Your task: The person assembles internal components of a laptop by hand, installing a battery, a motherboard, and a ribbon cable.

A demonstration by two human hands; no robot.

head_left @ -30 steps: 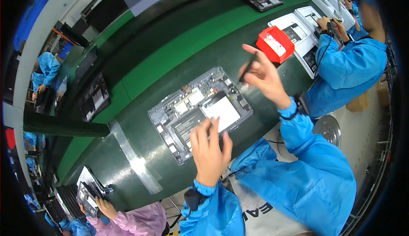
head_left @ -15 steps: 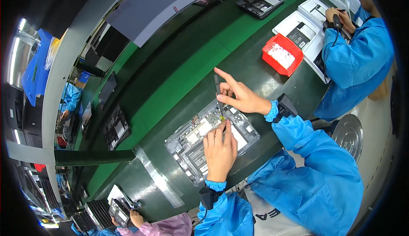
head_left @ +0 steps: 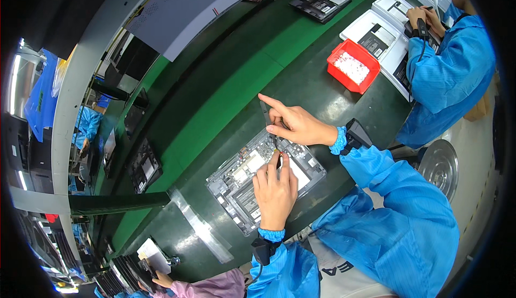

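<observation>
One opened laptop chassis (head_left: 236, 182) lies on the dark green worktop (head_left: 312, 91) in front of the person and is the place to measure from. The left hand (head_left: 274, 190) reaches over its near edge, fingertips down on the circuit board; whether they pinch anything cannot be told. The right hand (head_left: 294, 125), above the chassis's far right part, grasps one slim dark tool (head_left: 265, 114) between thumb and curled fingers, index finger stretched out, the tool slanting down toward the board near the left fingertips. Inside the chassis sit one dark battery (head_left: 246, 198), with a label in pale print too small to read, and one white panel (head_left: 302, 178), partly covered by the left hand. Beyond the chassis to the right stands one red bin (head_left: 344, 81), holding a heap of small white pieces too fine to count. Farther the same way are several overlapping white trays (head_left: 356, 27); the nearest contains a dark, labelled part (head_left: 373, 42), and a co-worker's hands (head_left: 424, 21) are over another. Two more opened units lie well apart from the chassis: one far beyond it (head_left: 322, 3), one to its left (head_left: 145, 166). Left of the chassis, clear tape (head_left: 201, 228) is stuck down.
</observation>
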